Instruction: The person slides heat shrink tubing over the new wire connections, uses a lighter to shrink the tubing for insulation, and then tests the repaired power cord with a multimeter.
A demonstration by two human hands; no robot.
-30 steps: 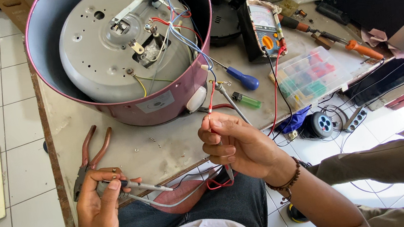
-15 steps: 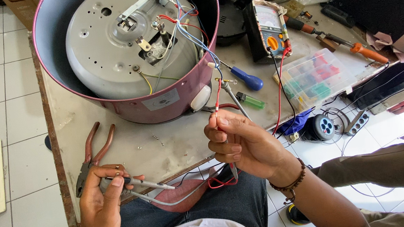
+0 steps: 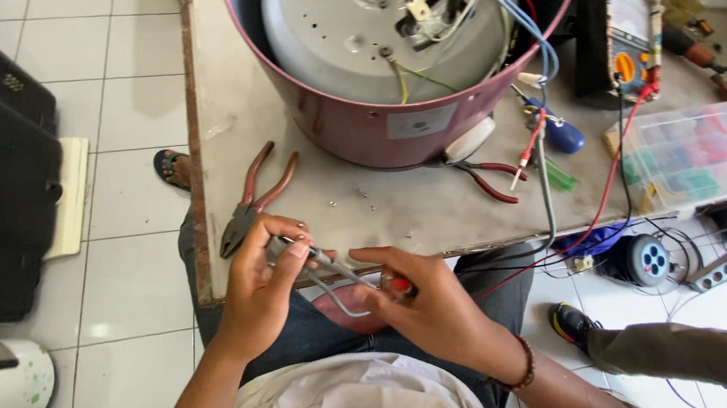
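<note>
— Gripping what? Left hand (image 3: pixel 265 273) pinches a grey tool (image 3: pixel 320 258) at the desk (image 3: pixel 401 214) edge.
— Right hand (image 3: pixel 423 301) closes on its red end; it runs left-right between them.

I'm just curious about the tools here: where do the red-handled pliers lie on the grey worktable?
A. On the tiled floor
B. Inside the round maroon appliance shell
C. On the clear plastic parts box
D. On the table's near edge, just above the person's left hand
D: the red-handled pliers lie flat on the grey worktable, just above the left hand.
</note>
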